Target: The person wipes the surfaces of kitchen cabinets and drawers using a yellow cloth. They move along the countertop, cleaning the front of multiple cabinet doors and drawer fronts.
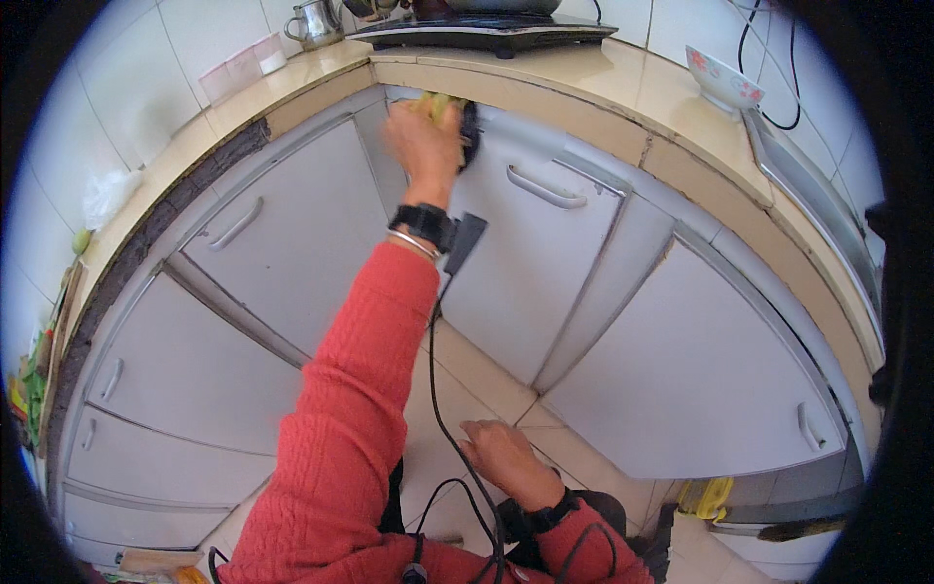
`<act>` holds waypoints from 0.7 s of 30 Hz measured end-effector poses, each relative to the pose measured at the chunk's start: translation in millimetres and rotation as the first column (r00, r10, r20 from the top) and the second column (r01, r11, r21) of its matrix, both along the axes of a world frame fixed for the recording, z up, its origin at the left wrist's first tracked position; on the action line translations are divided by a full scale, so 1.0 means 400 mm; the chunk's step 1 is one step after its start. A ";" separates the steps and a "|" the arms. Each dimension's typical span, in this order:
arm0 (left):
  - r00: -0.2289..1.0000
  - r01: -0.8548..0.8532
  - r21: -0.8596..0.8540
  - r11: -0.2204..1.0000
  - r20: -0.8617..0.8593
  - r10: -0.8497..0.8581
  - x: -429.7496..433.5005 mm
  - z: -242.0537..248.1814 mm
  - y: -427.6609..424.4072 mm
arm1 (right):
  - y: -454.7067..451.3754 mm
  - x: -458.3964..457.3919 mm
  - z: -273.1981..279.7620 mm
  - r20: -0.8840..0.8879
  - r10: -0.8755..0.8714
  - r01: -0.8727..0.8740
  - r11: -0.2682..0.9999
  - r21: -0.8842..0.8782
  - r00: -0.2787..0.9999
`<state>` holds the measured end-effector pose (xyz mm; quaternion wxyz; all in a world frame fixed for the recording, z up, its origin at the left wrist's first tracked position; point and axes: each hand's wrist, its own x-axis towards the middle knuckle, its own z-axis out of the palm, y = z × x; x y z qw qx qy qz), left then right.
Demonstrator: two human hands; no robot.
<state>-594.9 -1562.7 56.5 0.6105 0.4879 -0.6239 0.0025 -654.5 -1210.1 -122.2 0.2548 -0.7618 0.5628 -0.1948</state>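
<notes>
My left hand [427,139] reaches up to the cabinet front just below the counter edge, its fingers closed on a yellow-green cloth [439,106], as far as the blur lets me tell. A black object [471,135] lies right behind that hand. On the same wrist are a black strap [423,223] and a silver bangle [414,243], with a dark cabled device beside them. Low in the view, my right hand [503,456] hangs over the floor, bent and loose, holding nothing. The white cabinet door [536,263] stands to the right of my left hand.
On the tiled counter [642,80] are a black cooktop [489,33], a metal jug [317,25], a pink container [233,73] and a flowered bowl [722,77] beside the sink rim [795,182]. More cabinets curve around both sides. A black cable [434,372] hangs between my arms.
</notes>
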 end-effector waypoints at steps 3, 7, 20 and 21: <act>0.999 0.009 -0.176 0.984 -0.034 -0.015 -0.092 -0.017 0.133 | 0.002 0.003 -0.006 -0.024 -0.003 0.003 1.000 -0.002 1.000; 0.963 0.269 -0.306 0.913 0.062 -0.263 -0.106 -0.018 0.205 | 0.008 -0.004 -0.005 -0.008 -0.044 0.044 0.999 -0.016 0.999; 0.942 0.213 -0.325 0.921 -0.183 -0.282 -0.126 -0.150 0.110 | 0.017 -0.027 0.049 0.003 0.000 -0.001 0.993 0.119 1.000; 0.939 0.194 -0.314 0.930 -0.214 -0.268 -0.121 -0.170 0.102 | 0.019 -0.030 0.051 0.006 0.004 -0.005 0.994 0.107 1.000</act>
